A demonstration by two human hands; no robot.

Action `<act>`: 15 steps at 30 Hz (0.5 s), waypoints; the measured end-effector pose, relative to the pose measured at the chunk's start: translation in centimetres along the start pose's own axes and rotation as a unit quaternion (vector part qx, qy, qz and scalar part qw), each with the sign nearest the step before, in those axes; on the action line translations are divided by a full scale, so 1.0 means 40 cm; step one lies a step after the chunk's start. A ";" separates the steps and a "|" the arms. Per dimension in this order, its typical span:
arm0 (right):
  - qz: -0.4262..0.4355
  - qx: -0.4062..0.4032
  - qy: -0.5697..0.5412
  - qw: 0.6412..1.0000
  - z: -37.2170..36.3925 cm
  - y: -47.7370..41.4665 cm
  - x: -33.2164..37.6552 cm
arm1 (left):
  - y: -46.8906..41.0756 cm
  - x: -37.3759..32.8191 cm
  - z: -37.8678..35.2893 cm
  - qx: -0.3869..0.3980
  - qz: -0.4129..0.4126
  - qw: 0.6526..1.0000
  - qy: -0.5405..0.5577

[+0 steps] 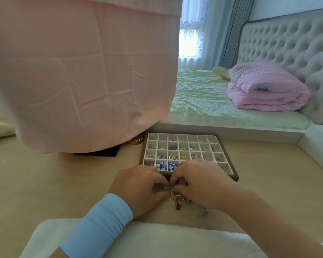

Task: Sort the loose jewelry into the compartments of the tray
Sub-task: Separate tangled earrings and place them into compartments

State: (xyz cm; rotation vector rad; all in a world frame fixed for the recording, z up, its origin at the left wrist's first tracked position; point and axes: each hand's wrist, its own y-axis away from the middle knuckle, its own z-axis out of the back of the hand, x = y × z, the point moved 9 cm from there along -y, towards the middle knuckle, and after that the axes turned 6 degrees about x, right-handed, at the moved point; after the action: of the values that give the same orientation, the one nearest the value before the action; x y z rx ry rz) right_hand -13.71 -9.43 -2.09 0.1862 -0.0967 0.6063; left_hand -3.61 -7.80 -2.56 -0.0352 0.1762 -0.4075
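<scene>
Tray (212,139): is sitting on the tabletop (268,174).
Jewelry pile (181,199): is lying just before the tray.
Tin (136,140): is sitting left of the tray's far corner.
Quilt (265,88): is lying on the bed (203,101).

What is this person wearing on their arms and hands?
The left hand is bare, with a snug light blue sleeve ending at the wrist. The right hand is bare too, and its forearm shows no sleeve. No gloves.

no readable text, labels, brands, numbers or signs anywhere in view
</scene>
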 end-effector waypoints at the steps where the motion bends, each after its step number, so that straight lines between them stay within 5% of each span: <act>1: -0.002 0.000 -0.002 1.000 -0.004 0.002 0.001 | -0.003 -0.002 -0.003 0.003 0.002 1.000 0.001; 10: -0.010 -0.023 -0.027 0.999 -0.005 0.011 -0.003 | -0.001 0.025 -0.012 0.019 0.012 0.999 0.025; 15: 0.008 -0.060 -0.065 0.996 0.006 0.009 0.005 | 0.000 0.044 -0.010 -0.035 0.043 0.986 0.157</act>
State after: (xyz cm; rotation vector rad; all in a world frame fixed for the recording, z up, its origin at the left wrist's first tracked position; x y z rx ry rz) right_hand -13.77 -9.07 -1.78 0.1084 -0.2594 0.6024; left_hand -2.08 -8.50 -3.26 -0.0323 0.5022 -0.3195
